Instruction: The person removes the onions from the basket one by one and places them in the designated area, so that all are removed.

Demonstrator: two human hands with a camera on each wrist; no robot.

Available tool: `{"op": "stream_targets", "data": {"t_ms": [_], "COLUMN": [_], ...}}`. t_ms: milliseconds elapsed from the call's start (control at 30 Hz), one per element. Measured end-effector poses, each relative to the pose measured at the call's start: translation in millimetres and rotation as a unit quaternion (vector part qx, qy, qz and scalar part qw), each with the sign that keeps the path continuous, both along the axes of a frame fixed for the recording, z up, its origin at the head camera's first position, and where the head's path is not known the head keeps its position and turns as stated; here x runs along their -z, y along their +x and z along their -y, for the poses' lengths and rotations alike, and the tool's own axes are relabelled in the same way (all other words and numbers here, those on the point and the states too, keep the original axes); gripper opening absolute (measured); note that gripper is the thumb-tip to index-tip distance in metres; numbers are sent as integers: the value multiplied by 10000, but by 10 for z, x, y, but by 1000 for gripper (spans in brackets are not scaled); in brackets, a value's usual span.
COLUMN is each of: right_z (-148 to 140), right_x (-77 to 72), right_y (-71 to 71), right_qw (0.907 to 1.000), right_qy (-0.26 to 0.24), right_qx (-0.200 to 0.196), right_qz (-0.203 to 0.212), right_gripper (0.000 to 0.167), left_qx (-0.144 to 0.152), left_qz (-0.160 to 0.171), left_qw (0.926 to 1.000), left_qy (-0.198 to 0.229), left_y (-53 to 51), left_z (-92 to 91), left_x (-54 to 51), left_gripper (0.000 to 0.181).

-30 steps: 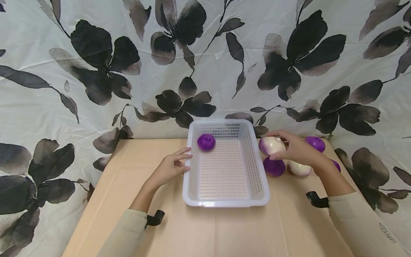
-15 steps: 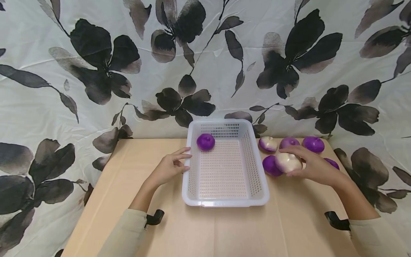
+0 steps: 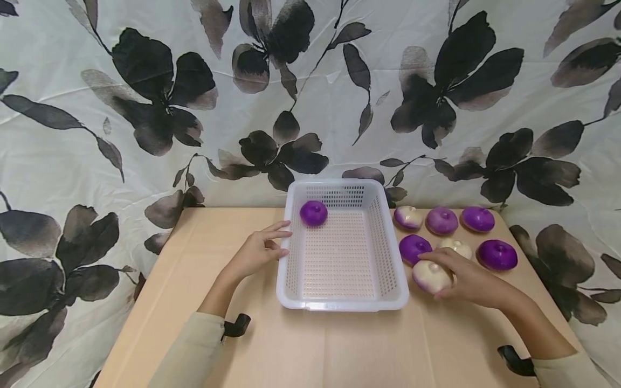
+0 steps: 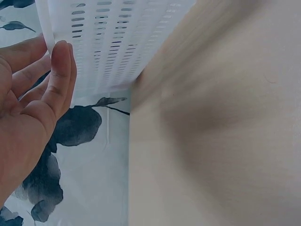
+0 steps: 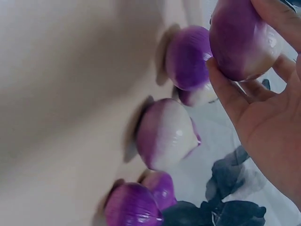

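A white plastic basket (image 3: 339, 307) with slotted walls stands mid-table, holding one purple onion (image 3: 314, 213) near its far left corner. My left hand (image 3: 256, 251) holds its left rim; the left wrist view shows the fingers at the rim and one digit (image 4: 60, 70) along the outer wall. To the right of the basket, my right hand (image 3: 473, 277) grips a white-and-purple onion (image 3: 430, 276) between thumb and fingers. In the right wrist view this onion (image 5: 242, 42) looks held apart from those behind it.
Several more onions lie right of the basket: a purple one (image 3: 414, 249), a part-white one (image 3: 408, 217), a white one (image 3: 456, 248) partly behind the right hand, and a purple one (image 3: 497, 255) near the table's right edge. A floral cloth (image 3: 339, 108) hangs behind the table.
My right hand has carried the white-and-purple onion from the back row toward the table's front, uncovering the onions behind. The left hand and basket have stayed in place.
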State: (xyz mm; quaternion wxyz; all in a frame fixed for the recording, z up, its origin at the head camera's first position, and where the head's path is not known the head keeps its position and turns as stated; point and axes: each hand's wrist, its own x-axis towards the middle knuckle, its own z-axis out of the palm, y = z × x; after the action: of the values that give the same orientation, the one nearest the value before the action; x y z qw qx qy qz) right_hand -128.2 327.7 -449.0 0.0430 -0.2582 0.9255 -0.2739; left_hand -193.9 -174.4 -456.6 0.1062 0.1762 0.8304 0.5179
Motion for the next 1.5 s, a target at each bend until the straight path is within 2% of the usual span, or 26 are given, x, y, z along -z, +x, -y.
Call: {"op": "stream_targets", "data": {"t_ms": [300, 600, 800, 1000, 1267, 1500], "right_z": [38, -22, -95, -129, -114, -122], "right_x": [174, 295, 395, 437, 452, 446], "right_y": [-5, 6, 11, 27, 29, 29], "right_qw": [9987, 9986, 9962, 9912, 9915, 9958], "right_qy": [-92, -4, -223, -667, -602, -362], "right_qx": [-188, -70, 14, 7, 279, 281], "right_qz": [472, 521, 842, 1140, 1121, 789], "right_gripper": [75, 74, 77, 76, 76, 76], "left_qx": [-62, -95, -112, -138, -138, -130], "left_qz": [24, 49, -39, -108, -28, -26], "left_qw": [10000, 9999, 9998, 9998, 9999, 9999], "left_qy": [-42, -83, -150, -99, -62, -16], "left_y": [-1, 11, 20, 36, 37, 31], "left_z": [-39, -61, -75, -83, -82, -79], "left_x": [-20, -14, -27, -40, -37, -35], "left_gripper": [47, 49, 48, 47, 48, 48]}}
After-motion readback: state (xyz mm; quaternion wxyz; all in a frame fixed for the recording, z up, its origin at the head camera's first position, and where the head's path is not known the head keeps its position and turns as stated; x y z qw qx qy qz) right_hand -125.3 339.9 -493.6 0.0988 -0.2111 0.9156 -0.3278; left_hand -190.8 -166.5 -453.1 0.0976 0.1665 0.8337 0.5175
